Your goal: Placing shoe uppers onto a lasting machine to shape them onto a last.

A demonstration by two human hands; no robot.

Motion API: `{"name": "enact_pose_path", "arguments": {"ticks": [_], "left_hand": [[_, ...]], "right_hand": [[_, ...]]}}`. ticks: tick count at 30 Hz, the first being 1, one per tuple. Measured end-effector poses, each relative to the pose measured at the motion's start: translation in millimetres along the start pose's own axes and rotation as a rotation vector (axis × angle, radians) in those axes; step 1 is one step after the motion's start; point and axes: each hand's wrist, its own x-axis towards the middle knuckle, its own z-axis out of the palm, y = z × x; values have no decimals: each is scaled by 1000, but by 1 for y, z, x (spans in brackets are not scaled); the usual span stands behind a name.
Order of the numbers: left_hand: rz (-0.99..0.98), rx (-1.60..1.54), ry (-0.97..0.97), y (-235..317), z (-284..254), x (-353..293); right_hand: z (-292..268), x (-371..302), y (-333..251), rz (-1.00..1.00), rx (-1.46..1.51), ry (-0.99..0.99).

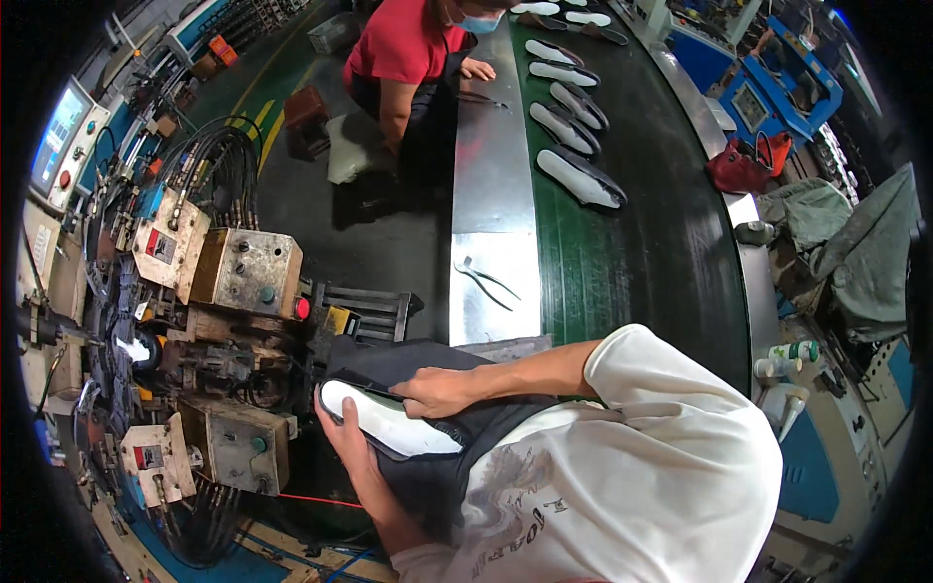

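A shoe upper with a white insole bottom [394, 425] lies sole up in front of my dark apron. My left hand [347, 449] grips its lower left end, thumb laid across the white bottom and fingers around the side. On the opposite edge, the dark upper is held by my right hand [434, 392], its fingers curled and the fingertips partly hidden. Lasting pincers [486, 282] rest on the metal ledge beyond my right forearm, with nobody touching them.
A machine with a worn control box [255, 272], a red button and bundled hoses stands at the left. Several white-bottomed shoes [581, 179] line the green conveyor belt [637, 282]. Across the ledge, a masked person in a red shirt [403, 44] leans with one hand on it.
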Motion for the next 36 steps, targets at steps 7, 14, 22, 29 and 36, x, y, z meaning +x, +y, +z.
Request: {"name": "enact_pose_path", "arguments": {"ticks": [7,14,22,29,36], "left_hand": [[100,76,0,-2,-12,22],[136,17,-48,10,-12,8],[177,-31,69,-11,-12,11],[283,343,272,2,7,9],[149,125,42,20,-30,-4]], "right_hand": [[13,70,-9,-37,179,350],[8,74,-7,-85,266,246],[41,90,-5,-120,107,307],[21,71,-33,-75,160,351],[-1,64,-19,-92,413,-48]]}}
